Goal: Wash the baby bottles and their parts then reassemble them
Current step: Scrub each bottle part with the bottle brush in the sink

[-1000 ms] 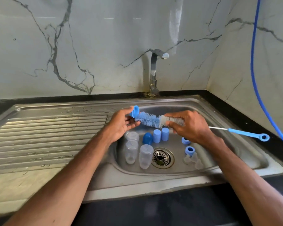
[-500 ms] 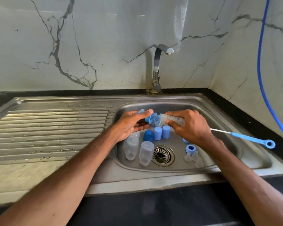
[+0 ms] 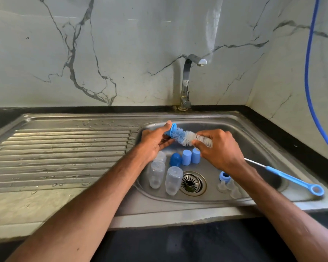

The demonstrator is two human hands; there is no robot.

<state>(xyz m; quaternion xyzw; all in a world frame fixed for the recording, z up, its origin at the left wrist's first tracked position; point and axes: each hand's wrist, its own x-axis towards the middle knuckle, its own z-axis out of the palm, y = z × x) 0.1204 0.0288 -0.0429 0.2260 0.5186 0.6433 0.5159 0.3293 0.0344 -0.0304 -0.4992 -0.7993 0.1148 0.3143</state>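
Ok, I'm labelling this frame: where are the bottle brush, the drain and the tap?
bottle brush (image 3: pixel 186 138), head view, on the bristles
drain (image 3: pixel 192 183), head view, on the strainer
tap (image 3: pixel 186 82), head view, on the upright pipe

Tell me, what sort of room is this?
Probably a home kitchen: a steel sink with a ribbed drainboard, a tap against a marble-look wall, and clear baby bottles in the basin.
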